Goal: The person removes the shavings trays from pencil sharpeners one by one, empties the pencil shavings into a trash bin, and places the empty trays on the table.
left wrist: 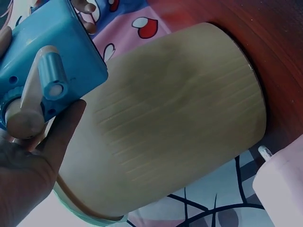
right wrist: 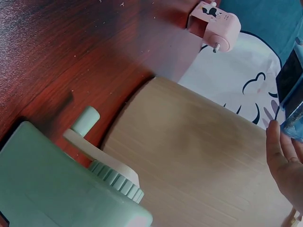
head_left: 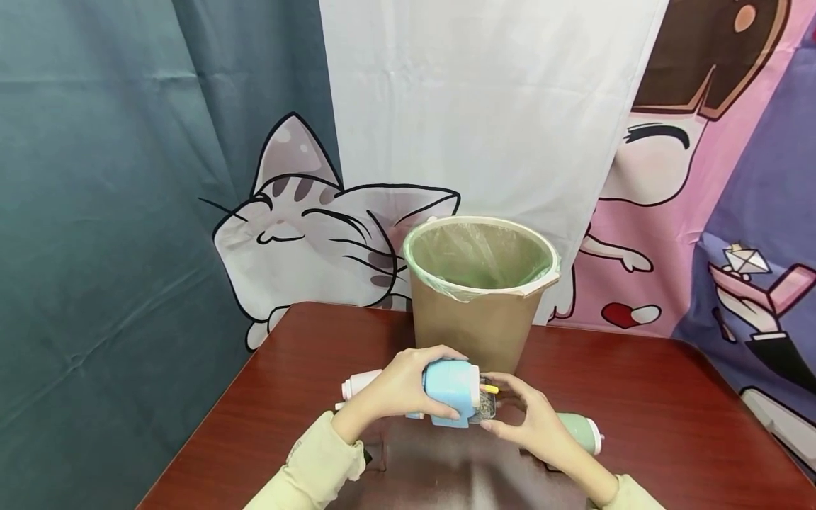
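Note:
My left hand (head_left: 408, 382) grips a blue crank pencil sharpener (head_left: 449, 386), held above the table in front of the bin. Its crank handle (left wrist: 52, 75) shows in the left wrist view. At the sharpener's right end is a clear shavings drawer (head_left: 484, 407) with dark shavings inside. My right hand (head_left: 525, 414) holds this drawer between thumb and fingers; in the right wrist view the fingertips touch its see-through wall (right wrist: 293, 125). A small yellow stick (head_left: 489, 389) lies by the drawer's top edge; its kind is unclear.
A tan waste bin (head_left: 474, 319) with a clear liner stands behind the hands. A pink sharpener (head_left: 360, 382) lies left, a green sharpener (head_left: 580, 432) right, beside my right forearm. A clear box-like piece (head_left: 377, 453) is near the left sleeve. A printed curtain hangs behind the red-brown table (head_left: 650, 397).

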A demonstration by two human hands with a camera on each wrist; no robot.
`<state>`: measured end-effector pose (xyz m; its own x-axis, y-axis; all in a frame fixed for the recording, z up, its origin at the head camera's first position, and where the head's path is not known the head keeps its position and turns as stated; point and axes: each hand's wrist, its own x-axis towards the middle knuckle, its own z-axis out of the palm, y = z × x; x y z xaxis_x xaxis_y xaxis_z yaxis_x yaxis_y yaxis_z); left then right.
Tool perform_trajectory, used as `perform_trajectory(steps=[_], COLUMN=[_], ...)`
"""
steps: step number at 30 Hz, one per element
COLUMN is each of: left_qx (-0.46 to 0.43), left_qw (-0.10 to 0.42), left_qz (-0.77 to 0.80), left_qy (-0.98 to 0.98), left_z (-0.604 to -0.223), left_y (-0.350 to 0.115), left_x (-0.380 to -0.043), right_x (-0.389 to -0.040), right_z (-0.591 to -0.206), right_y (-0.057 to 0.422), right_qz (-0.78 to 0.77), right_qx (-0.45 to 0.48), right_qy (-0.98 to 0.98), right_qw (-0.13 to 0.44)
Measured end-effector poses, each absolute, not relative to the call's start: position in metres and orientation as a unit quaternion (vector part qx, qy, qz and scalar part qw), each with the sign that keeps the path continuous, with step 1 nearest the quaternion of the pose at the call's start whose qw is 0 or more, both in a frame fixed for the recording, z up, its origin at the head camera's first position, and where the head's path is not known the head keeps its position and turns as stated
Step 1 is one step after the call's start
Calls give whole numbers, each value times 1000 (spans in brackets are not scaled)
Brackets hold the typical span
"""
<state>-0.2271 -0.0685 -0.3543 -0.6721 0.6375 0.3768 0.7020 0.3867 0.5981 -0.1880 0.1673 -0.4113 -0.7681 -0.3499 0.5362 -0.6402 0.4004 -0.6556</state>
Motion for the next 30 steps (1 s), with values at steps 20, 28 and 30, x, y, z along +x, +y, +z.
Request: perform_trajectory(steps=[20,28,30], left_qx=[-377,-353,-345], left_qw=[23,11,8], left_qz=[-399,-397,-393], left_qy=[-836,-847,-852], left_z=[-360,-364,-365], left_y=[-74,-77,-77], left_x=[-230,-230,-231], right_x=[-186,-185,-184], right_z=[-412,-419,-419], right_y=[177,184,186], right_qz=[460,457,456], right_qx=[303,291,289], right_qy=[-816,-822,-824], right_qw=[175,174,172])
